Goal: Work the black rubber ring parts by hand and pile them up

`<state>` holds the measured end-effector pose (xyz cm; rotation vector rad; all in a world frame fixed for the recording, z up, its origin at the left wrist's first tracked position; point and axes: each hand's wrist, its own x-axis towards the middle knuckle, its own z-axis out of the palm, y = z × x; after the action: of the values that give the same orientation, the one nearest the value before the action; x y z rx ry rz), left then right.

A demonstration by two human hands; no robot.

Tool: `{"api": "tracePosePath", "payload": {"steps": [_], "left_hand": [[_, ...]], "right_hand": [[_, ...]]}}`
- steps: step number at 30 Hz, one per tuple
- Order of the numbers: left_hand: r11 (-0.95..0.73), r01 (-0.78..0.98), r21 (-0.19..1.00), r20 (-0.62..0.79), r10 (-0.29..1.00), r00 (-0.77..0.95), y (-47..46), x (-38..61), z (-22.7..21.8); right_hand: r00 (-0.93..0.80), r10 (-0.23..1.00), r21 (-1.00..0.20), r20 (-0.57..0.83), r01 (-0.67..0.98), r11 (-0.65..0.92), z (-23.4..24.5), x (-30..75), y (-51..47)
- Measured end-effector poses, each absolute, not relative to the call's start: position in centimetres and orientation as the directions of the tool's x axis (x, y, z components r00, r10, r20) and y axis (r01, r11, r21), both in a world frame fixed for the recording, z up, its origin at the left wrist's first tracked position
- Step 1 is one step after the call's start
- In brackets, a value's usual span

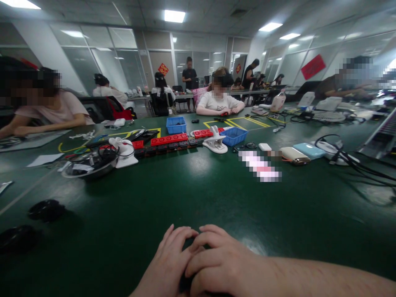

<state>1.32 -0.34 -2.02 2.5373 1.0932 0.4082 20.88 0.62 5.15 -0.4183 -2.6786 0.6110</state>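
Observation:
At the bottom middle, my left hand [170,260] and my right hand [221,262] are close together over the green table [148,206]. The fingers of my right hand curl across the thumb side of my left hand and touch it. My left fingers bend downward, with their tips near the tabletop. A dark patch shows in the gap between the hands, and what it is stays mostly hidden. Two round black parts lie to the left: one black part [46,209] and, nearer to me, another black part [18,238].
Farther back stand a metal bowl [93,167] of cables, white clip stands [215,142], red-and-black strips [168,140] and blue baskets [176,124]. Power banks [293,156] and black cables [355,159] lie to the right. Several people sit around the tables.

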Motion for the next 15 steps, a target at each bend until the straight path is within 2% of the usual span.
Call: {"api": "tracePosePath", "payload": {"steps": [3,6,11,15], "left_hand": [[-0.640,0.649,0.411,0.124,0.745,0.655,-0.4,1.3,-2.3],[-0.646,0.637,0.420,0.133,0.738,0.661,-0.5,1.3,-2.1],[-0.623,0.624,0.471,0.109,0.743,0.660,-0.6,1.3,-1.5],[-0.610,0.632,0.478,0.108,0.755,0.647,-0.5,1.3,-1.5]], "right_hand": [[-0.917,0.318,-0.408,0.241,0.202,0.890,5.8,21.0,0.6],[-0.917,0.340,-0.412,0.210,0.232,0.881,6.0,21.3,0.6],[-0.747,0.545,-0.527,0.380,0.310,0.791,5.1,21.3,0.5],[-0.651,0.641,-0.580,0.406,0.357,0.732,4.2,20.9,0.3]]}}
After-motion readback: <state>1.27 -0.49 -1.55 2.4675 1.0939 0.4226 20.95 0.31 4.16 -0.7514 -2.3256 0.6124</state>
